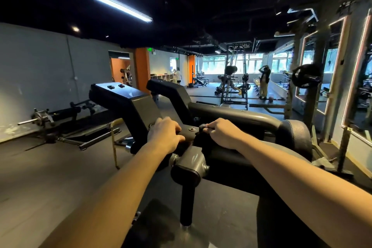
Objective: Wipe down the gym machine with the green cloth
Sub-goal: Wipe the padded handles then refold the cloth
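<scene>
At the near end of the gym machine (128,102), two bare arms reach forward over its dark frame. The left hand (164,135) curls its fingers over the edge of a flat bolted plate (190,130) and grips it. Just beside it, the right hand (223,133) is balled round a dark bunched cloth (201,131), held against the frame below the grey curved bar (241,117). The cloth's colour is hard to tell in this light. A black padded roller (296,137) sits to the right.

Left hand (165,134) and right hand (223,135) outstretched side by side, fingers (174,127) curled.
</scene>
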